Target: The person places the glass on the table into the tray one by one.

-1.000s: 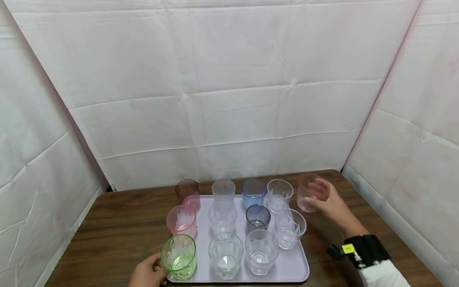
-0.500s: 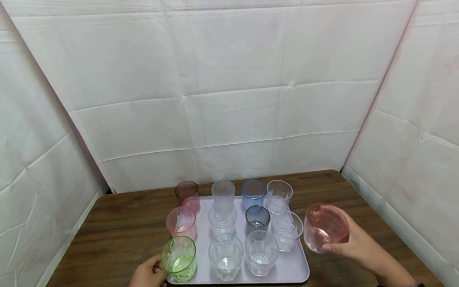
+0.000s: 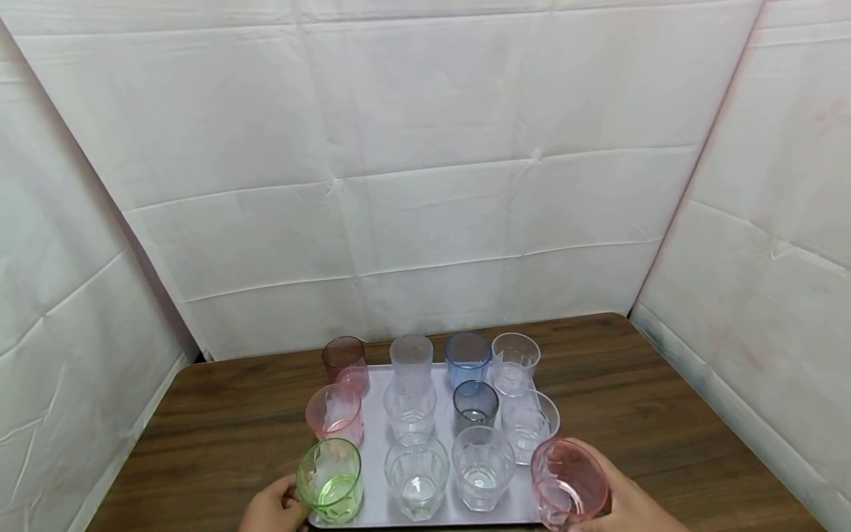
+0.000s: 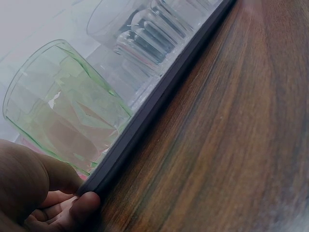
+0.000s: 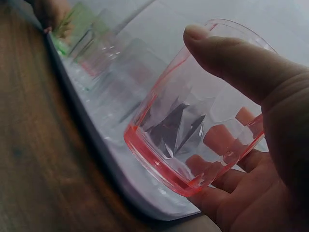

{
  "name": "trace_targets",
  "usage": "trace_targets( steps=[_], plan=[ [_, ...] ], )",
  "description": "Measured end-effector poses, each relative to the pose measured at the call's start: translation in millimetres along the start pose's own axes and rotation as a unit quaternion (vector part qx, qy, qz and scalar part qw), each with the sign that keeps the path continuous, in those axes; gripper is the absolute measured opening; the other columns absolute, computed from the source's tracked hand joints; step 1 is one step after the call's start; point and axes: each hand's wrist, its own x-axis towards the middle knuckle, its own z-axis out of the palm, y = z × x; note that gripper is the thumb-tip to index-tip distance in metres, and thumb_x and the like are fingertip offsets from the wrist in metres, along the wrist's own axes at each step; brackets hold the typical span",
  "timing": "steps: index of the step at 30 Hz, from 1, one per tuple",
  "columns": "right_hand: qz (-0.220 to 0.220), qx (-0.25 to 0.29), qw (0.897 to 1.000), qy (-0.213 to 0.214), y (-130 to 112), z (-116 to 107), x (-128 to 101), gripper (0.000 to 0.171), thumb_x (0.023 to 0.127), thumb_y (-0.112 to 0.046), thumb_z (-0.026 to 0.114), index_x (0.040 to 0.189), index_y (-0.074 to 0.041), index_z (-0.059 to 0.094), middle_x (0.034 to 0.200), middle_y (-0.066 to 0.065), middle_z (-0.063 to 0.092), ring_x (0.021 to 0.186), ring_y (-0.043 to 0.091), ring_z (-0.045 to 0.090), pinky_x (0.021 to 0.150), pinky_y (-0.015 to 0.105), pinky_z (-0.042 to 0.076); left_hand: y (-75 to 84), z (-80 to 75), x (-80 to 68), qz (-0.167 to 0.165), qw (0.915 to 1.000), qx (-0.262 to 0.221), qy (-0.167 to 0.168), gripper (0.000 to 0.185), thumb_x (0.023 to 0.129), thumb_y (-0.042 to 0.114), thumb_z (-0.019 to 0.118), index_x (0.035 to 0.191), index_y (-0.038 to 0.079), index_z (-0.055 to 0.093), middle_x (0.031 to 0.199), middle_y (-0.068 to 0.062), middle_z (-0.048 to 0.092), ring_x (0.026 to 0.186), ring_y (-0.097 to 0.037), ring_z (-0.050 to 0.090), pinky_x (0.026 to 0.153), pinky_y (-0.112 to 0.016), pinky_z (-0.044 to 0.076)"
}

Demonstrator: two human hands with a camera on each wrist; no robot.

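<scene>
Pink tumbler (image 3: 569,482) held just above the near right corner of a lilac tray (image 3: 379,414) crowded with glasses.

The right hand (image 3: 625,510) cups it, thumb across the wall near the rim, fingers (image 5: 219,140) curled behind; it looks light, rigid, smooth-sided, likely slippery, best gripped mid-wall. The left hand (image 3: 272,506) pinches the tray's near left corner beside a green glass (image 3: 329,479), on the wooden surface (image 3: 631,399).

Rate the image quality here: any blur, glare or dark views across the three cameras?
Head view: evenly lit and sharp, mild wide-angle bend at the edges. Left wrist view: dim, with the table smeared at lower right. Right wrist view: the pink glass in the right hand is clear, while the tray and glasses behind it are soft.
</scene>
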Motion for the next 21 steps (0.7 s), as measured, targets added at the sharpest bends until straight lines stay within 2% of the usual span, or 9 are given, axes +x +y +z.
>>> trace_targets(
  steps=[3, 7, 10, 17, 21],
  plan=[
    [0.028, -0.017, 0.999, 0.006, 3.2, 4.3, 0.8, 0.090, 0.072, 0.003, 0.084, 0.148, -0.002, 0.037, 0.137, -0.007, 0.057, 0.122, 0.002, 0.053, 0.095, 0.018, 0.049, -0.5, 0.4, 0.3, 0.000, 1.0000, -0.001, -0.001, 0.038, 0.081, 0.004, 0.070, 0.115, -0.011, 0.066, 0.072, -0.001, 0.061, 0.061, -0.015, 0.061, 0.056, -0.028, 0.052],
    [0.025, -0.056, 0.998, 0.022, 7.8, 6.7, 0.6, 0.091, 0.070, 0.001, 0.087, 0.147, -0.001, 0.039, 0.136, -0.012, 0.056, 0.120, -0.001, 0.052, 0.092, 0.018, 0.049, 0.5, 0.5, -0.6, 0.002, 1.0000, -0.005, -0.001, 0.037, 0.081, 0.002, 0.069, 0.115, -0.012, 0.066, 0.072, -0.001, 0.061, 0.060, -0.015, 0.061, 0.055, -0.028, 0.052],
    [0.002, -0.077, 0.996, 0.034, 12.0, 8.3, 0.5, 0.094, 0.067, 0.003, 0.088, 0.146, 0.002, 0.039, 0.137, -0.012, 0.056, 0.121, -0.002, 0.051, 0.094, 0.016, 0.047, 1.7, 0.7, -1.2, 0.004, 1.0000, -0.007, -0.001, 0.037, 0.081, 0.001, 0.069, 0.115, -0.012, 0.066, 0.072, -0.001, 0.061, 0.060, -0.016, 0.061, 0.055, -0.028, 0.052],
    [0.050, -0.100, 0.990, 0.081, 11.1, 17.1, 1.3, 0.097, 0.064, -0.004, 0.093, 0.145, 0.001, 0.040, 0.135, -0.018, 0.054, 0.117, -0.006, 0.051, 0.092, 0.014, 0.046, 1.4, 0.9, -0.9, 0.003, 0.9999, -0.011, 0.001, 0.037, 0.081, 0.001, 0.069, 0.115, -0.013, 0.066, 0.072, -0.001, 0.060, 0.059, -0.016, 0.062, 0.055, -0.028, 0.052],
    [0.056, -0.123, 0.986, 0.098, 12.1, 22.1, 1.5, 0.100, 0.062, -0.009, 0.095, 0.145, 0.000, 0.040, 0.134, -0.016, 0.054, 0.116, -0.006, 0.052, 0.092, 0.012, 0.045, 0.1, 1.2, -0.2, 0.002, 0.9999, -0.013, 0.000, 0.038, 0.081, 0.002, 0.069, 0.116, -0.012, 0.066, 0.072, -0.001, 0.060, 0.059, -0.016, 0.062, 0.054, -0.027, 0.052]
  ],
)
